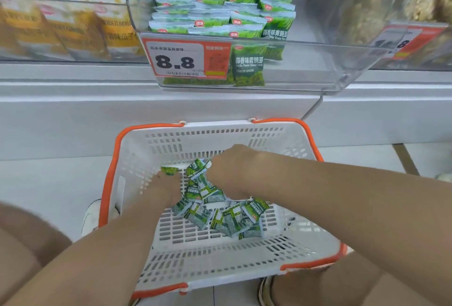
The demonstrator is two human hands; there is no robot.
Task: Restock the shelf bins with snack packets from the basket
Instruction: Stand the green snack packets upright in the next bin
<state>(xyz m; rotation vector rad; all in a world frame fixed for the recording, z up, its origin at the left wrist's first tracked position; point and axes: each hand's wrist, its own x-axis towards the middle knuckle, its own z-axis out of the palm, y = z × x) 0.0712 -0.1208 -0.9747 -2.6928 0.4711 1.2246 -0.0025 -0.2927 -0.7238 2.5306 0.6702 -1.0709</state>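
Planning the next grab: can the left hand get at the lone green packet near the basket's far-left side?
Probably yes: the left hand is inside the basket, fingertips at the lone green packet, nothing lying over it; the right hand grips other packets.

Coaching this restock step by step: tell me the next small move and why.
Probably lift both hands with a bunch of green pea packets toward the clear bin above. The left hand and right hand are down among the loose packets in the basket, and that bin holds the same packets.
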